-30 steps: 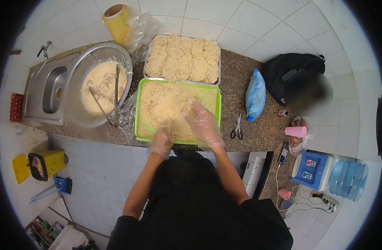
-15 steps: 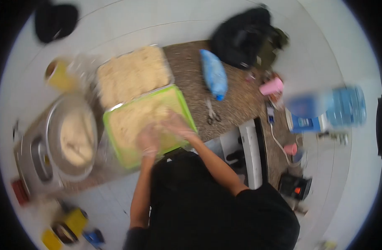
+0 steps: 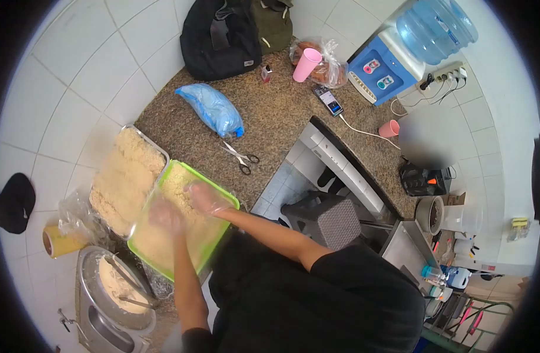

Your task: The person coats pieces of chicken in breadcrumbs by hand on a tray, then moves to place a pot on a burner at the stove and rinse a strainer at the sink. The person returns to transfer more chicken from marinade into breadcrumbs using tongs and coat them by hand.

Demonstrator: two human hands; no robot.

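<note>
My left hand (image 3: 167,215), in a clear plastic glove, is over the pale crumbly mixture (image 3: 164,240) in a green-rimmed tray (image 3: 209,255). Motion smears its fingers. At the tray's upper right side, my right hand (image 3: 207,199), also gloved, touches the crumbs with its fingers stretched out. Whether crumbs lie under its palm is hidden. Against the green tray stands a metal tray (image 3: 166,154) filled with a similar crumbly mixture (image 3: 120,185).
Left are a metal bowl (image 3: 92,276) with pale mix and a yellow roll (image 3: 67,242). Scissors (image 3: 242,157), a blue bag (image 3: 211,109), a phone (image 3: 329,101) and a pink cup (image 3: 307,65) lie or stand on the counter. A grey stool (image 3: 326,217) is below.
The head view has turned right, so the trays appear lower and farther left. My right hand is nearer the upper edge of the green tray; both hands stay at the mixture.
</note>
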